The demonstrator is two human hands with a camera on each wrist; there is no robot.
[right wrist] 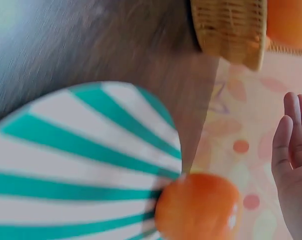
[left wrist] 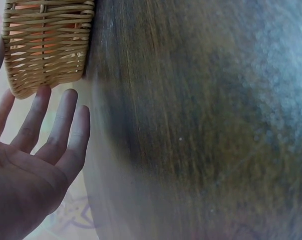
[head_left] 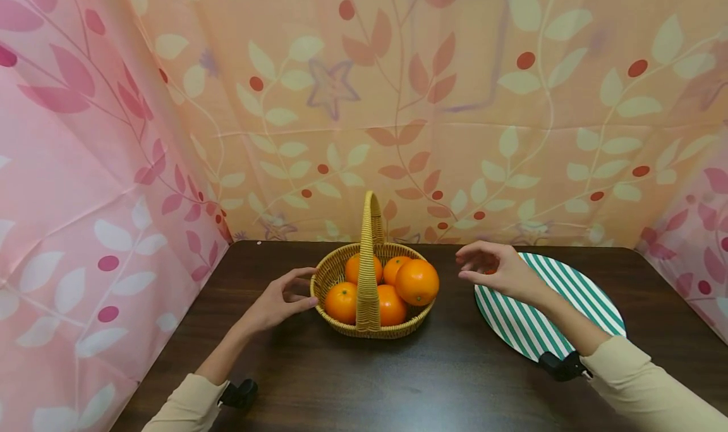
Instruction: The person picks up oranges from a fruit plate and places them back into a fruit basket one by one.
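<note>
A yellow wicker basket (head_left: 372,332) with a tall arched handle (head_left: 366,274) holds several oranges (head_left: 341,302); one orange (head_left: 418,282) sits high at its right rim. At the basket's left side is my left hand (head_left: 281,302), its thumb and fingertips right at the rim. In the left wrist view, the spread fingers (left wrist: 60,127) reach toward the woven wall. My right hand (head_left: 503,271) hovers with nothing in it, between the basket and a green-and-white striped oval mat (head_left: 569,293). Another orange (right wrist: 198,207) lies at the mat's edge, mostly hidden behind that hand in the head view.
Everything stands on a dark brown wooden table (head_left: 341,381). Floral cloth (head_left: 398,103) hangs along its back edge and on both sides. Each wrist wears a black camera (head_left: 239,394).
</note>
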